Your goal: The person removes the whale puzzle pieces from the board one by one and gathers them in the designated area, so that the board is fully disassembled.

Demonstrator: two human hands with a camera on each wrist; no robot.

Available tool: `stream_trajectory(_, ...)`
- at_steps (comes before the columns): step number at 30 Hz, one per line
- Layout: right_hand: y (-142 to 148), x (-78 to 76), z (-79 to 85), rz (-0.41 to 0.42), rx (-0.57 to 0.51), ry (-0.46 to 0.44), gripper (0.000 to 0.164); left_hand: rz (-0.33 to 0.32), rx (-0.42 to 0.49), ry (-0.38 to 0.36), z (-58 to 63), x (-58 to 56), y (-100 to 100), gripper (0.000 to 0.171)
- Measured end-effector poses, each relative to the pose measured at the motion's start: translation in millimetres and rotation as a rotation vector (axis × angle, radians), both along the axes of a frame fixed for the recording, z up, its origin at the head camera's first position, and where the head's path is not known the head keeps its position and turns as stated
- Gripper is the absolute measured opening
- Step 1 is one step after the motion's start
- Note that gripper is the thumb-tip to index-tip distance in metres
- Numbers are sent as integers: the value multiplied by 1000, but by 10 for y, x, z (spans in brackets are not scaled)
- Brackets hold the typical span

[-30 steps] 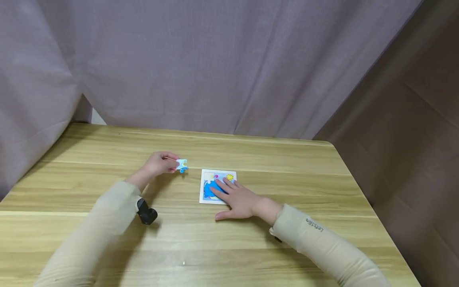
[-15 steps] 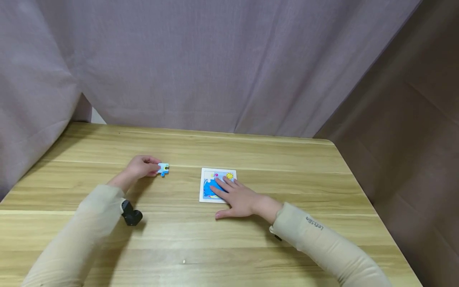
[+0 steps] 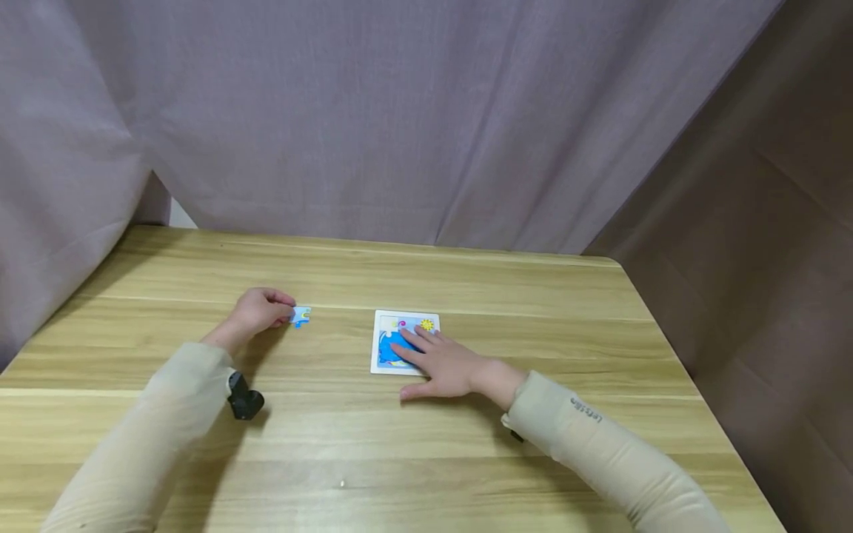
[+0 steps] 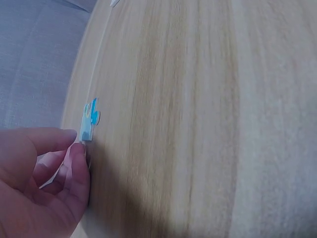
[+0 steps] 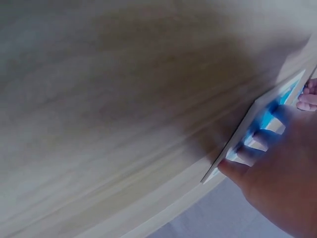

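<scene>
Okay, left hand [image 3: 256, 309] pinches the puzzle piece [image 3: 301, 314] by one edge, thumb and finger together, likely so the printed face and tabs are clear. Piece sits low at the surface [image 3: 560, 333], left of the puzzle board [image 3: 389, 323] and well apart from it; full contact hard to tell. Right hand [image 3: 453, 368] lies across the board, fingers spread apart, thumb off its near edge, presumably to stop it sliding.
</scene>
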State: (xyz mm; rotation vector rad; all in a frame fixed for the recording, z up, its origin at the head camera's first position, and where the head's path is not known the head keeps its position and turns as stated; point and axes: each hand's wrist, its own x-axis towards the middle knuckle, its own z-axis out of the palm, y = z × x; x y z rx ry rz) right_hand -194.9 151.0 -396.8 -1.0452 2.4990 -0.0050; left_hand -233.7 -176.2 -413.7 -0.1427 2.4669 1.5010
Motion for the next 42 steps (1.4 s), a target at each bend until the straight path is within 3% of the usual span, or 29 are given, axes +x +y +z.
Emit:
stream_trajectory(8, 8, -66, 51, -29, -22, -59, 72, 22, -11, -10, 38, 11, 23, 31)
stream_trajectory(14, 61, -90, 44, -48, -79, -63, 74, 31, -17, 15, 101, -3, 84, 32)
stream_trajectory(18, 127, -62, 40, -37, -89, -19, 78, 1, -10, 35, 162, -25, 196, 34)
stream_trajectory(25, 258, 65, 57, -41, -50, 1, 83, -77, 51, -20, 245, -28, 468, 37)
stream_trajectory(33, 364, 179, 49, -46, -51, 7, 84, -144, 79, -36, 250, -40, 785, 36)
stream_trajectory(42, 377, 205, 14, -46, -5, -8, 84, -208, 75, -66, 237, -25, 1093, 36)
